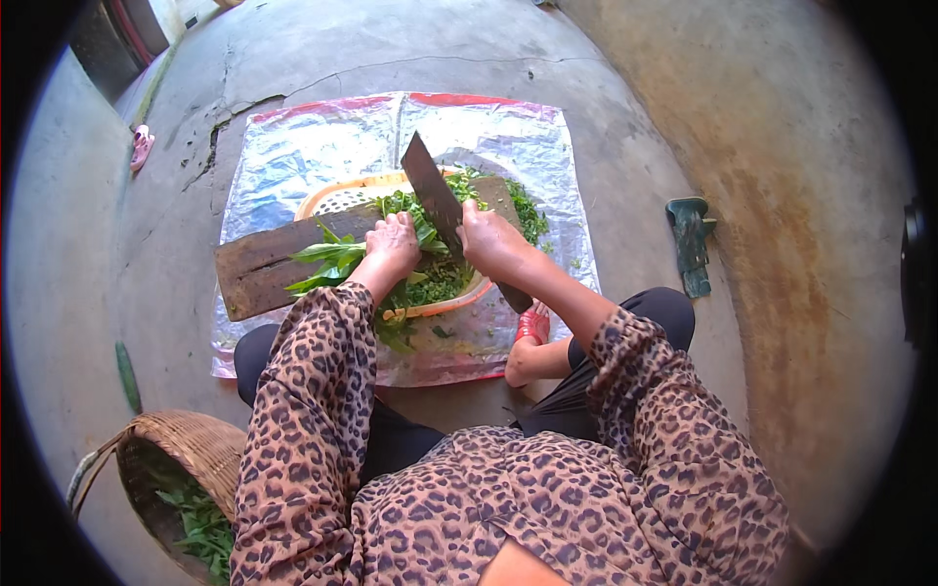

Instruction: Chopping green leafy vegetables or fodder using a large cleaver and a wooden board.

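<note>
My left hand (392, 245) grips a bunch of leafy greens (330, 256) against a worn wooden board (267, 271). The board lies across an orange-rimmed plastic basket (322, 192) with a perforated wall. In my right hand (495, 238) is a large cleaver (430, 176), its dark broad blade tilted up to the left above the greens. The knife's handle end is hidden by my hand. Chopped greens (436, 286) fill the near side of the basket, and more chopped bits (529, 212) lie around the board's right end.
A plastic woven sheet (308, 146) spreads under the basket on the cracked concrete floor (440, 44). At lower left, a wicker basket (194, 432) lies tipped, holding leaves (201, 524). A green cucumber-like vegetable (127, 377), a pink shoe (141, 146) and a dark green object (689, 242) are on the floor.
</note>
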Motion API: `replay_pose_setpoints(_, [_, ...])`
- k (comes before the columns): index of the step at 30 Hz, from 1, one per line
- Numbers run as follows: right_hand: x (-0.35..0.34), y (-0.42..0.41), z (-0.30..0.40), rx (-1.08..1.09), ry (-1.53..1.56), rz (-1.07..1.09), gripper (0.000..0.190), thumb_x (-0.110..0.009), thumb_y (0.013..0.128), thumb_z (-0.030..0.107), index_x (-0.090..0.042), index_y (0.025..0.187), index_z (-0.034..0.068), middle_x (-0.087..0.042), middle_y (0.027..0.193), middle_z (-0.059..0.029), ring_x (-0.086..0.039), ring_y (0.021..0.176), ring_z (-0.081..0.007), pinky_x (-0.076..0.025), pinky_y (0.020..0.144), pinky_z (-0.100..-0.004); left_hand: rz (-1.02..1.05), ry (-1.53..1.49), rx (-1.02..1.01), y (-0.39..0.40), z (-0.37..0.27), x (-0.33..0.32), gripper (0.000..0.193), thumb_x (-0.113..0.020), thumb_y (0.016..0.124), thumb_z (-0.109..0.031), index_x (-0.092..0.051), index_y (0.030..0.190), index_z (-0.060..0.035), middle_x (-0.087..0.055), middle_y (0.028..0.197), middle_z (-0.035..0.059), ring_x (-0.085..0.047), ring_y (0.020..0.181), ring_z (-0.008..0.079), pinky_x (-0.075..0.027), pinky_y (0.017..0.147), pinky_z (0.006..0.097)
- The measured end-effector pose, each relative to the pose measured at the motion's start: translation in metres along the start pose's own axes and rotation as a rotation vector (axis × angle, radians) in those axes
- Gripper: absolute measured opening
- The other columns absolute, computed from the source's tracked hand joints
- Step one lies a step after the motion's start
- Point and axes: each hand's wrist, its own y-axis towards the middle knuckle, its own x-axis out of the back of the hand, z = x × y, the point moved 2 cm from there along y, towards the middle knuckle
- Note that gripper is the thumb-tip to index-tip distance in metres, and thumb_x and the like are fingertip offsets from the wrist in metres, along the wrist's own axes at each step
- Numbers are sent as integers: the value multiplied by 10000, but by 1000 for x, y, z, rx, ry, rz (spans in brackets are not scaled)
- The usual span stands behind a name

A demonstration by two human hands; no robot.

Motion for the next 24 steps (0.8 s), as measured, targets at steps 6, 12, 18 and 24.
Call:
replay_pose_setpoints(6, [6,-24,15,-81,-21,235,172,-466,751,-38,-431,902,-111,-610,660,-281,-657,640,-380,-529,606,-428,-11,8,-28,1,-1,-4,643,-716,733,-327,-415,1177,28,-530,1135,206,-544,1077,354,-481,870,441])
replay_pose_setpoints(12, [-1,-8,19,-79,-57,307,225,-482,767,-29,-439,961,-133,-627,754,-306,-669,730,-374,-537,661,-427,-21,27,-33,1,6,-8,623,-715,733,-300,-418,1160,42,-535,1122,217,-561,1045,360,-484,862,445])
replay_pose_setpoints(18, [-51,31,3,-84,-106,50,290,-523,789,34,-426,1018,-117,-634,827,-307,-652,805,-417,-528,717,-452,-16,44,-55,-2,-6,1,472,-609,792,-201,-446,1173,25,-549,1126,185,-568,1046,331,-488,835,459])
replay_pose_setpoints(24, [-45,23,-27,-93,18,-94,253,-474,802,19,-412,1015,-104,-627,795,-309,-647,779,-426,-519,697,-474,-15,-16,-61,1,-1,1,636,-738,721,-296,-407,1163,22,-522,1141,213,-539,1081,357,-479,884,434])
